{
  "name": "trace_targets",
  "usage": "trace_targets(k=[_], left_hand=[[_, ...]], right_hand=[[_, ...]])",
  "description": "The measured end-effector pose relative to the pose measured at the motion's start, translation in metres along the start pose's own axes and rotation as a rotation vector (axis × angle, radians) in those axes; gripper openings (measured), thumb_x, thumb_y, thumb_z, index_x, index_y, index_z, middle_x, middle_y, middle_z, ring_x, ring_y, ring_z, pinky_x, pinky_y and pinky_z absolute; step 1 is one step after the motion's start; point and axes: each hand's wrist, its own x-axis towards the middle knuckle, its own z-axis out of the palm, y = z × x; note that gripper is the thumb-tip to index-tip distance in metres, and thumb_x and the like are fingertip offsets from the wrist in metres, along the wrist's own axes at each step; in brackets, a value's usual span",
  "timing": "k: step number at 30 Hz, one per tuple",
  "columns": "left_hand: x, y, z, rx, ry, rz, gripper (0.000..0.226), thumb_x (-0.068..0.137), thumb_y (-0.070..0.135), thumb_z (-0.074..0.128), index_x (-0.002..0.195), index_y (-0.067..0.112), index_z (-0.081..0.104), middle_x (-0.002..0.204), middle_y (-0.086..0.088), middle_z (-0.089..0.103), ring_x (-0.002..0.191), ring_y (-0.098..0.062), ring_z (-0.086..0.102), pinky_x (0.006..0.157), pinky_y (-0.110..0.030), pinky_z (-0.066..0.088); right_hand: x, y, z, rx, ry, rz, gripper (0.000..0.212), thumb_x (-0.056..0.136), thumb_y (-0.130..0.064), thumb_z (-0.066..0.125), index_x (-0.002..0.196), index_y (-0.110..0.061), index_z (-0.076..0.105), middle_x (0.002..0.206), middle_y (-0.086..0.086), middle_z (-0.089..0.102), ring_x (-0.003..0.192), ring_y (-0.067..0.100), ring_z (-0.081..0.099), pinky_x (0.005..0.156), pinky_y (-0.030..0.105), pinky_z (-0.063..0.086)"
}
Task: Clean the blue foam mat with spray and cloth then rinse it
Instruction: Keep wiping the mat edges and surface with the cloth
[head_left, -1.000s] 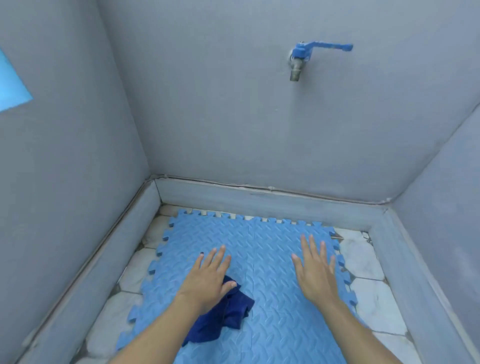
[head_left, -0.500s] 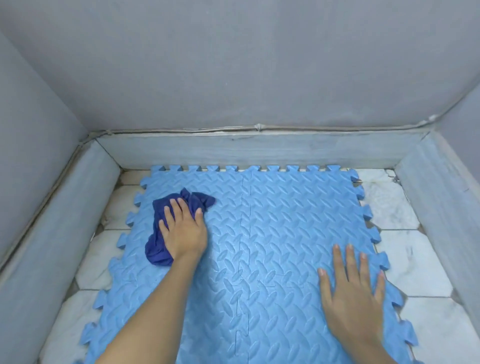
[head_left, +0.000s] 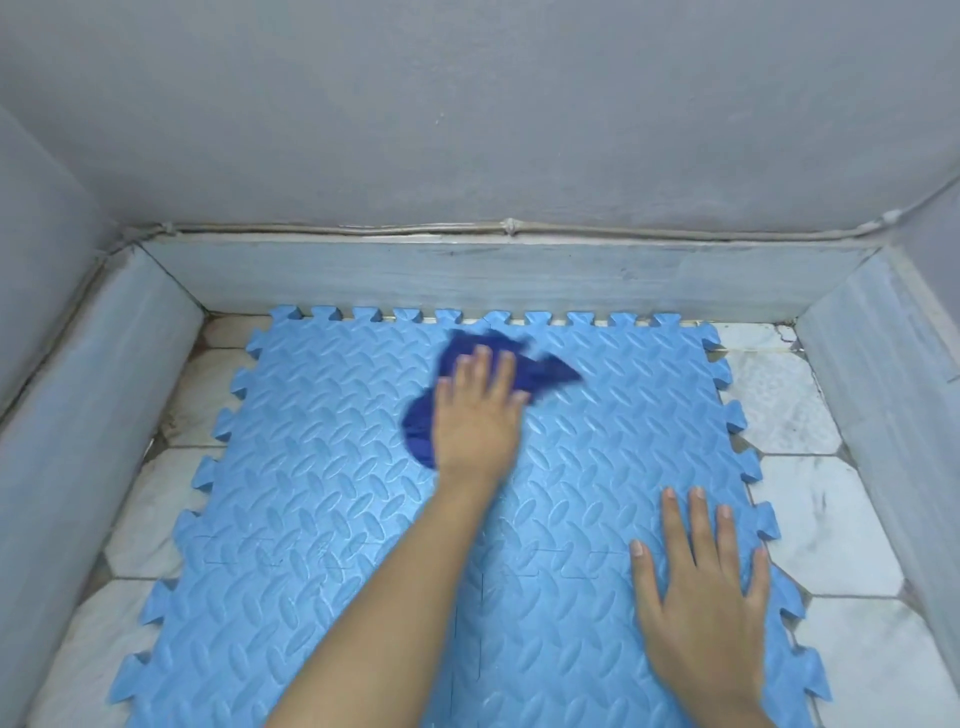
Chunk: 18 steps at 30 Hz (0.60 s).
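Observation:
A light blue foam mat (head_left: 332, 467) with interlocking edges and a ridged pattern lies flat on the tiled floor. A dark blue cloth (head_left: 540, 371) is bunched on the far middle of the mat, blurred by motion. My left hand (head_left: 478, 415) presses down on the cloth, palm flat, fingers pointing toward the back wall. Flat on the mat's near right part rests my right hand (head_left: 701, 597), fingers spread, holding nothing. No spray bottle is in view.
White marble floor tiles (head_left: 810, 499) show on both sides of the mat. A low grey curb (head_left: 467, 280) runs along the back and both sides, with grey walls (head_left: 467, 104) above it.
My left hand has slid the cloth from the mat's far left to its far middle. The right hand stays pressed on the near right. The view dropped a second ago, losing the tap.

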Motion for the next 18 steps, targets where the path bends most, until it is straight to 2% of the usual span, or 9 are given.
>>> trace_targets(k=[2,5,7,9,11,13,16,18], left_hand=[[0.002,-0.07,-0.011,0.017,0.066,-0.238,0.057,0.101,0.044,0.019,0.154,0.023,0.011,0.162,-0.006,0.008,0.149,-0.025,0.009,0.118,-0.047,0.009],[-0.007,-0.155,-0.032,-0.094,0.145,-0.537,0.058,0.101,0.046,0.02,0.153,0.02,0.019,0.161,-0.01,0.013,0.148,-0.028,0.011,0.118,-0.051,0.008],[-0.005,-0.17,-0.035,-0.11,0.162,-0.66,0.058,0.102,0.044,0.019,0.152,0.014,0.023,0.16,-0.013,0.014,0.147,-0.033,0.011,0.117,-0.053,0.007],[0.006,-0.136,-0.031,-0.125,0.141,-0.64,0.057,0.102,0.041,0.018,0.151,0.013,0.025,0.161,-0.012,0.013,0.147,-0.034,0.011,0.117,-0.053,0.007],[0.014,-0.072,-0.019,-0.114,0.13,-0.446,0.055,0.102,0.041,0.018,0.151,0.018,0.025,0.161,-0.007,0.015,0.148,-0.031,0.011,0.118,-0.05,0.007],[0.018,0.008,-0.004,-0.073,0.095,-0.148,0.053,0.102,0.043,0.018,0.152,0.025,0.023,0.161,-0.003,0.015,0.148,-0.026,0.012,0.118,-0.047,0.007],[0.008,0.125,0.018,0.016,-0.073,0.361,0.052,0.101,0.045,0.017,0.152,0.032,0.016,0.162,0.001,0.009,0.149,-0.022,0.008,0.118,-0.046,0.004],[0.005,0.161,0.021,0.026,-0.199,0.567,0.051,0.102,0.047,0.016,0.152,0.036,0.011,0.163,0.005,0.003,0.149,-0.018,0.002,0.119,-0.044,-0.002]], right_hand=[[-0.001,0.0,0.0,-0.015,-0.008,-0.008,0.066,0.094,-0.055,0.022,0.152,-0.027,0.031,0.16,0.0,0.028,0.149,0.022,0.02,0.119,0.053,0.011],[0.0,0.0,-0.001,-0.024,0.013,-0.01,0.065,0.093,-0.053,0.026,0.151,-0.023,0.035,0.159,0.002,0.03,0.148,0.024,0.023,0.118,0.055,0.015],[0.001,-0.004,-0.001,-0.027,0.012,-0.009,0.065,0.094,-0.052,0.028,0.151,-0.023,0.035,0.159,0.003,0.03,0.149,0.024,0.022,0.118,0.056,0.015],[0.001,-0.004,0.001,-0.025,-0.005,-0.001,0.064,0.094,-0.052,0.028,0.151,-0.023,0.033,0.16,0.002,0.028,0.15,0.023,0.019,0.119,0.056,0.013],[0.0,0.0,0.003,-0.024,-0.011,0.005,0.064,0.095,-0.052,0.027,0.152,-0.023,0.032,0.161,0.001,0.026,0.15,0.023,0.017,0.119,0.056,0.012],[-0.001,0.002,0.003,-0.03,-0.013,0.013,0.064,0.095,-0.052,0.028,0.152,-0.023,0.032,0.161,0.001,0.026,0.15,0.022,0.017,0.119,0.056,0.013],[0.0,0.002,0.002,-0.017,0.001,0.012,0.064,0.094,-0.051,0.031,0.15,-0.021,0.036,0.159,0.003,0.03,0.149,0.023,0.022,0.118,0.056,0.016],[0.0,0.003,0.002,-0.008,0.01,0.0,0.064,0.094,-0.05,0.032,0.15,-0.02,0.037,0.159,0.004,0.031,0.149,0.024,0.023,0.118,0.056,0.017]])
